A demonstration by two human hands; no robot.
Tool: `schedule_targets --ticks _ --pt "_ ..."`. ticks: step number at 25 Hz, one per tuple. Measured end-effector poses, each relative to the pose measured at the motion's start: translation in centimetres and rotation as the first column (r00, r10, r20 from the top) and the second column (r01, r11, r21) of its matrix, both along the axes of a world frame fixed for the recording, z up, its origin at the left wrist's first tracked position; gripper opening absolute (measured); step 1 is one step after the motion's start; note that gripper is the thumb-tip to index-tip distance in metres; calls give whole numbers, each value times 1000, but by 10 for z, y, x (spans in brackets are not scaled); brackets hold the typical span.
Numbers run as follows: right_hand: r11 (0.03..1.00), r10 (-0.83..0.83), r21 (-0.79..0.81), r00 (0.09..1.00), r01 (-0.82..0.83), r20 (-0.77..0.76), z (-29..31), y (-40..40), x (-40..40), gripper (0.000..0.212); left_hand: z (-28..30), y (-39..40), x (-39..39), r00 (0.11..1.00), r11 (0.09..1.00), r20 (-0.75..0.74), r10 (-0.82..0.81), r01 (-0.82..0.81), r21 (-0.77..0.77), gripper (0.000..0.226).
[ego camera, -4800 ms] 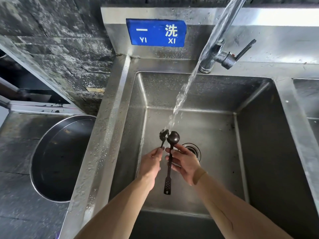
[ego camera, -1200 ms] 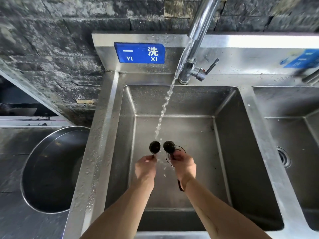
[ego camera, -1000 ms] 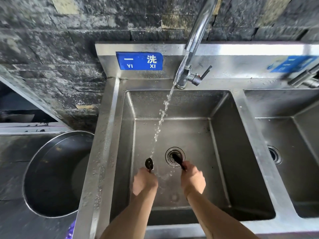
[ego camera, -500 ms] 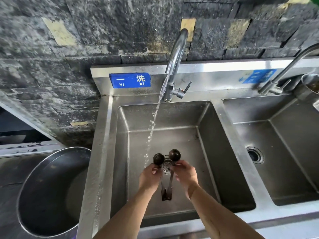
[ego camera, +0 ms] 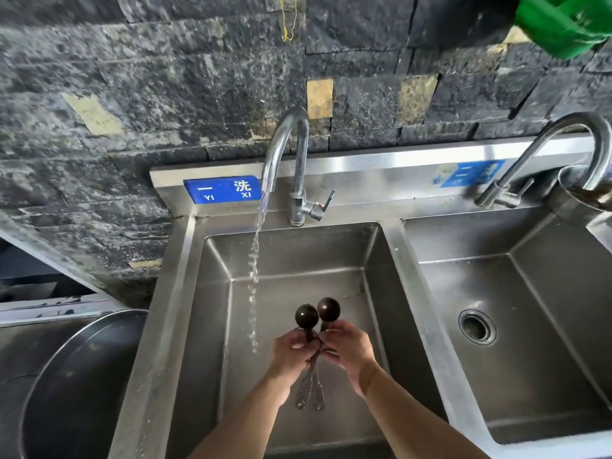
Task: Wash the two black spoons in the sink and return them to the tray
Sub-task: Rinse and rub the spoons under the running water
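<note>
Two black spoons are held upright side by side over the left steel sink (ego camera: 374, 279). My left hand (ego camera: 293, 354) grips the left black spoon (ego camera: 306, 315). The right black spoon (ego camera: 328, 309) is pinched in my right hand (ego camera: 349, 347). Both hands touch each other at the spoon necks. The two perforated handles hang down crossed below my palms. Water runs from the tap (ego camera: 286, 150) and falls just left of the spoons, not on them. No tray is in view.
A large round steel basin (ego camera: 82, 362) sits left of the sink. A second sink (ego camera: 530, 326) with its own faucet (ego camera: 563, 150) lies to the right, a steel cup (ego camera: 578, 193) on its back ledge. A green object (ego camera: 563, 21) hangs at the top right.
The spoons have come out of the stream and the hands have drawn together, handles crossing. The view has tilted up and pulled back, showing more wall and the right sink.
</note>
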State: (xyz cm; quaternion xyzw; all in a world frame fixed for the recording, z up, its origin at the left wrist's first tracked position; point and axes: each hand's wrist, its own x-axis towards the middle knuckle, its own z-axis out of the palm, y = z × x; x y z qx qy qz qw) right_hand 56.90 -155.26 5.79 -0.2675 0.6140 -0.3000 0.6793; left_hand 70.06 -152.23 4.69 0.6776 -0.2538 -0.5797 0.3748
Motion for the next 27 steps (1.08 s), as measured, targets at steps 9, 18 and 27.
schedule_targets --ticks 9,18,27 --pt "957 281 88 959 -278 -24 -3 -50 -51 16 0 -33 -45 997 996 -1 80 -80 35 9" --pt "958 202 -97 876 -270 -437 2 -163 -39 60 -23 -54 -36 982 979 -38 185 -181 96 10" --pt "809 239 -289 735 -512 -634 35 -255 30 47 -40 -78 -24 986 982 -79 150 -139 127 17"
